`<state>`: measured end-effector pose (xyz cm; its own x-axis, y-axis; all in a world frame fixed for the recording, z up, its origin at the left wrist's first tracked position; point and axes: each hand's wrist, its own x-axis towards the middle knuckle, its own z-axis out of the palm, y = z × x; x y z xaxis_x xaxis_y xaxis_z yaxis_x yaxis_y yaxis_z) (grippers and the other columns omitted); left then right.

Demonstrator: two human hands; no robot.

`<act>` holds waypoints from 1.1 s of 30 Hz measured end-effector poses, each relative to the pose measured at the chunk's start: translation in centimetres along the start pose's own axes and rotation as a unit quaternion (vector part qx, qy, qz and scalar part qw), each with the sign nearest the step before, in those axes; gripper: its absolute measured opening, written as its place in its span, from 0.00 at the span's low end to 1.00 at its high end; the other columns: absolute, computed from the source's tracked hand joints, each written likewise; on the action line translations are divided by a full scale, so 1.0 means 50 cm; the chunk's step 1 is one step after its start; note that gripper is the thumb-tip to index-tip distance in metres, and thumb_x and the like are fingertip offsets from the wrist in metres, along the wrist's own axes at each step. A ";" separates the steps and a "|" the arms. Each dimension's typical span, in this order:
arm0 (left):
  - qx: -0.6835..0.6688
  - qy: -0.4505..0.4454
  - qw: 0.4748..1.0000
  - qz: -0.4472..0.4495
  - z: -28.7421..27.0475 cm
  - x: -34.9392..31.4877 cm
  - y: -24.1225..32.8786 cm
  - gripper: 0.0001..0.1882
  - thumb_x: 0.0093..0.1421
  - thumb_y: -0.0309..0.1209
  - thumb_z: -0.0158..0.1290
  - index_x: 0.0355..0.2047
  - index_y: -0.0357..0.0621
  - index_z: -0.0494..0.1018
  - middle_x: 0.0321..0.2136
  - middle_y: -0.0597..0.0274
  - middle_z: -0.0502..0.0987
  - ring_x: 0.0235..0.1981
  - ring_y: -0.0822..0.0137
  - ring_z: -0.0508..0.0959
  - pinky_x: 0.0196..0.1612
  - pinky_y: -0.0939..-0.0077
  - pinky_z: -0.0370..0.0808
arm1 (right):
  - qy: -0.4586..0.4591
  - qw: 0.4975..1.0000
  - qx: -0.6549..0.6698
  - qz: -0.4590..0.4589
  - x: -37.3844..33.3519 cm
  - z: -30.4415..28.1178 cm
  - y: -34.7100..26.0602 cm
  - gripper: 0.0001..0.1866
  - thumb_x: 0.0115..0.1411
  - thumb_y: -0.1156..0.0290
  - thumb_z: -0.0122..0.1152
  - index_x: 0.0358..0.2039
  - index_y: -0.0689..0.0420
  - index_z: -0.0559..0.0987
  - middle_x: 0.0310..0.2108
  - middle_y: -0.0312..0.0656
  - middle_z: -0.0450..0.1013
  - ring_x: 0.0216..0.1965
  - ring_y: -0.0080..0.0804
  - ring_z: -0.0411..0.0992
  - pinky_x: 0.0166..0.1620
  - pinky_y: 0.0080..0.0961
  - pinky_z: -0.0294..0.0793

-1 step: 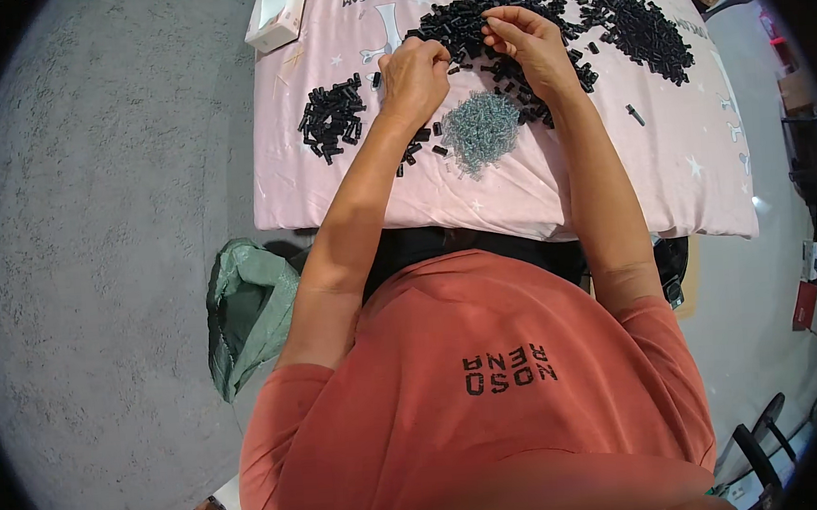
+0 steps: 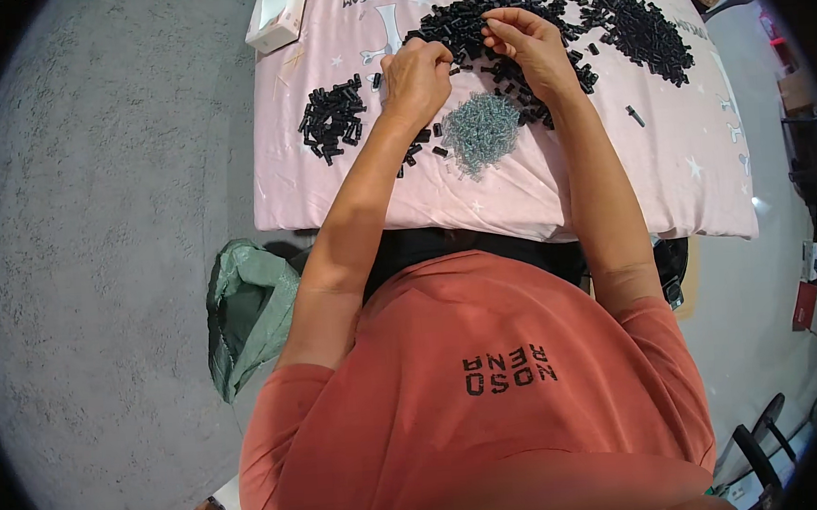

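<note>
Both hands are over a large spread of small black cylindrical pieces (image 2: pixel 455 26) on a pink cloth-covered table (image 2: pixel 508 202). My left hand (image 2: pixel 416 79) is closed, its fingers curled at the near left edge of the black pieces; what they hold, if anything, is hidden. My right hand (image 2: pixel 534 46) is a little farther right, thumb and forefinger pinched together above the spread. Something small and dark may be at its fingertips, too small to name. Between my forearms sits a heap of small shiny silver-grey pieces (image 2: pixel 481 131).
A smaller group of black pieces (image 2: pixel 332 119) lies left of my left hand, and a denser heap (image 2: pixel 646 37) at the far right. One longer black piece (image 2: pixel 636 115) lies alone. A white box (image 2: pixel 277 15) stands at the far left corner. A green sack (image 2: pixel 251 311) is beside me.
</note>
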<state>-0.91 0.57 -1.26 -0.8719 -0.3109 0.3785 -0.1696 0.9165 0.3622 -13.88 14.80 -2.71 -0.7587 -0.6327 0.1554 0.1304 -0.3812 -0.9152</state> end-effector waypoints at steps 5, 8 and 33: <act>-0.004 0.002 1.000 0.031 0.013 -0.001 0.013 0.07 0.52 0.30 0.56 0.33 0.49 0.79 0.30 0.60 0.77 0.36 0.58 0.77 0.43 0.62 0.67 | -0.019 1.000 -0.020 0.014 -0.002 0.008 -0.004 0.11 0.61 0.73 0.58 0.44 0.61 0.78 0.35 0.37 0.76 0.34 0.19 0.74 0.39 0.13 0.73; -0.007 -0.003 1.000 0.028 0.014 -0.001 0.015 0.07 0.52 0.30 0.56 0.33 0.49 0.79 0.30 0.60 0.76 0.36 0.58 0.77 0.43 0.62 0.67 | -0.024 1.000 -0.017 0.003 -0.006 0.009 0.002 0.11 0.60 0.74 0.59 0.43 0.60 0.79 0.33 0.37 0.77 0.32 0.19 0.74 0.38 0.13 0.73; -0.071 0.004 0.996 -0.051 -0.049 -0.073 -0.052 0.04 0.53 0.27 0.53 0.27 0.46 0.77 0.26 0.58 0.76 0.33 0.56 0.76 0.42 0.61 0.65 | -0.017 1.000 0.003 0.015 0.001 0.004 0.009 0.10 0.62 0.72 0.57 0.43 0.60 0.76 0.37 0.40 0.76 0.37 0.24 0.76 0.41 0.16 0.76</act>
<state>3.85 -1.29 -1.52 -0.8496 -0.4035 0.3396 -0.1906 0.8353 0.5157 -13.73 14.47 -3.05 -0.7326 -0.6658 0.1414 0.1554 -0.3659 -0.9176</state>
